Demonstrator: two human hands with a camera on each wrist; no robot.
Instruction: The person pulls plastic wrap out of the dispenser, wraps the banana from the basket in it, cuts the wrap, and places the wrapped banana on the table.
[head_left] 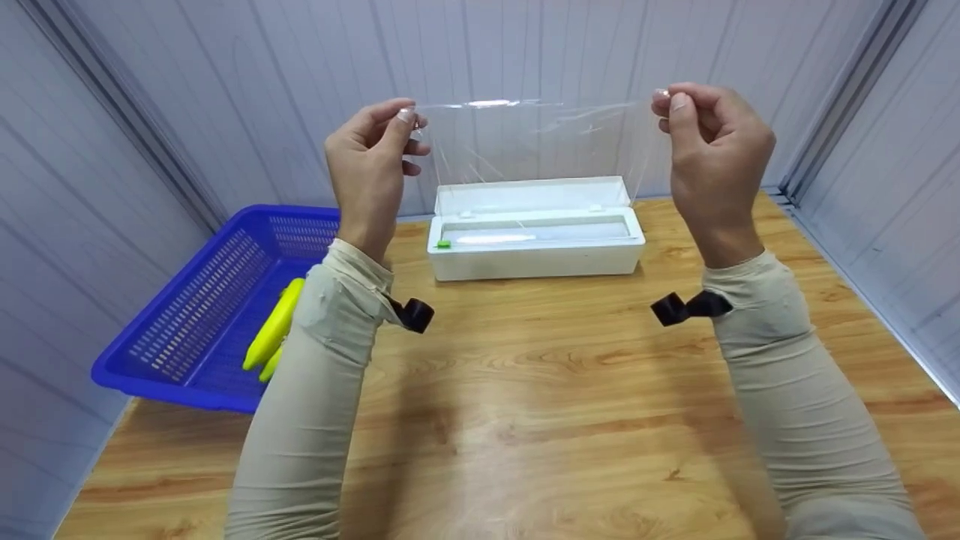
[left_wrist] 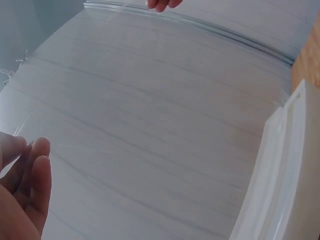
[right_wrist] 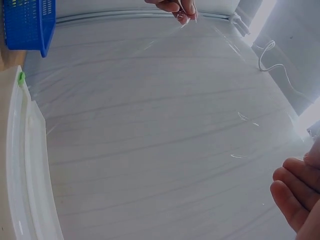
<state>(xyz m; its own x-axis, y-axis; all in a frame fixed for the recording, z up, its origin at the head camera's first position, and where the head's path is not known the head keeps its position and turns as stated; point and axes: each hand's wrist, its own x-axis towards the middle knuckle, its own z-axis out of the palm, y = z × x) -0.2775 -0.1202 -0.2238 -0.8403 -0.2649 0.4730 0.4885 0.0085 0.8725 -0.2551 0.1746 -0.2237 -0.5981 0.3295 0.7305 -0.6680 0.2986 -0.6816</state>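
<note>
A sheet of clear plastic wrap point(head_left: 540, 139) is stretched upright between both hands, running down to an open white wrap dispenser box point(head_left: 536, 262) on the table. At the sheet's upper left corner my left hand point(head_left: 371, 161) pinches the film between thumb and forefinger. My right hand point(head_left: 716, 154) pinches the opposite upper corner, at about the same height. The box's lid point(head_left: 532, 195) stands raised at the back, and a small green slider point(head_left: 444, 244) sits at its left front edge. In the right wrist view, the film is mostly see-through, with faint glints.
A blue plastic basket point(head_left: 176, 300) stands at the left with yellow bananas point(head_left: 275, 324) inside, partly hidden by the left sleeve. The wooden table point(head_left: 525, 390) meets pale panelled walls point(head_left: 525, 45) at the back and sides.
</note>
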